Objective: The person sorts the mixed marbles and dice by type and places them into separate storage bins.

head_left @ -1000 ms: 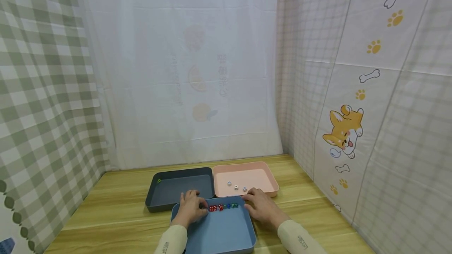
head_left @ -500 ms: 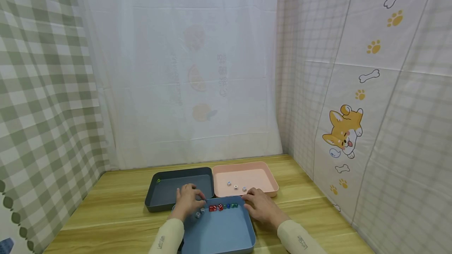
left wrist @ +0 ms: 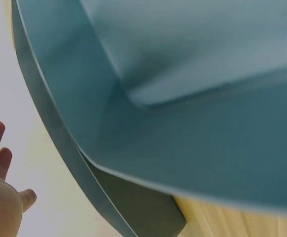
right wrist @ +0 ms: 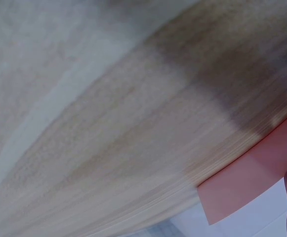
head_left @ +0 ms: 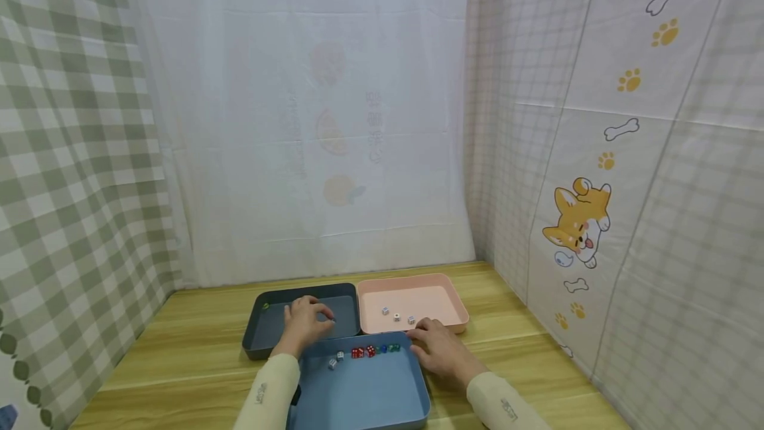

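Note:
My left hand point(head_left: 304, 325) is above the dark grey tray point(head_left: 256, 325), thumb and forefinger pinching a tiny object that looks like a die point(head_left: 334, 320), its colour unclear. In the left wrist view, part of that hand point(left wrist: 2, 197) shows at the left edge. My right hand point(head_left: 443, 350) rests by the back right corner of the blue tray point(head_left: 370, 393), fingers relaxed near its rim. Inside the blue tray lie white dice point(head_left: 332, 363), red dice point(head_left: 358, 353), a blue die point(head_left: 384, 349) and green dice point(head_left: 394, 348) along the back.
The pink tray point(head_left: 438, 294) holds white dice point(head_left: 396, 317) and stands right of the dark tray, both behind the blue one. A small green piece point(head_left: 266, 306) lies in the dark tray's back left corner. Curtains point(head_left: 310, 118) enclose the wooden table point(head_left: 197, 344).
My left hand has lifted out of the blue tray's back left corner and moved forward and left over the dark tray, uncovering two white dice. The right hand stays put.

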`<state>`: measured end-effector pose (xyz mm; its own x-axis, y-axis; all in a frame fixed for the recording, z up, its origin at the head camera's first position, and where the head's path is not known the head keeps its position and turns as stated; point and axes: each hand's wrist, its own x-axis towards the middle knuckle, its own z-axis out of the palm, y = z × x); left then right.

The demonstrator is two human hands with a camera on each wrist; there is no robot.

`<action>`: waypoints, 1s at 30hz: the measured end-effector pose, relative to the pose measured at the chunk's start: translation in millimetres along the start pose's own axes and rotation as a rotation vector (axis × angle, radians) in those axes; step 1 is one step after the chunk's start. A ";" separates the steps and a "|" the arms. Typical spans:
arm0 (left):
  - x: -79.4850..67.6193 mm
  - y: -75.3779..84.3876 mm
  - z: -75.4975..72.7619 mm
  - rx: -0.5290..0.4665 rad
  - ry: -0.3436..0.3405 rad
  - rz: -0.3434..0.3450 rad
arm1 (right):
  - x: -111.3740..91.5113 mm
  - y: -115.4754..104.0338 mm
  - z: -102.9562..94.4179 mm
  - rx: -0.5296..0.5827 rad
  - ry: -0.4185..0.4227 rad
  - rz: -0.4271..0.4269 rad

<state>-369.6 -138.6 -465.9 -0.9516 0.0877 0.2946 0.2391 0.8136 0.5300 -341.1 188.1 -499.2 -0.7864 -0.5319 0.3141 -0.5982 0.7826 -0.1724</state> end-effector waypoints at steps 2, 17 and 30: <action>2.1 -2.4 -2.3 0.006 0.001 -0.008 | 0.2 0.7 0.6 -0.005 0.003 -0.007; 14.1 -19.9 -22.6 -0.063 0.012 -0.065 | -0.1 -1.0 -1.2 0.011 -0.028 0.018; 11.3 -39.3 -31.3 -0.089 0.028 -0.216 | 0.6 0.7 0.3 -0.004 -0.038 0.028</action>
<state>-383.7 -187.7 -458.5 -0.9770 -0.1002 0.1882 0.0477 0.7575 0.6511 -342.1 188.2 -499.5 -0.8080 -0.5220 0.2734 -0.5755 0.7985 -0.1764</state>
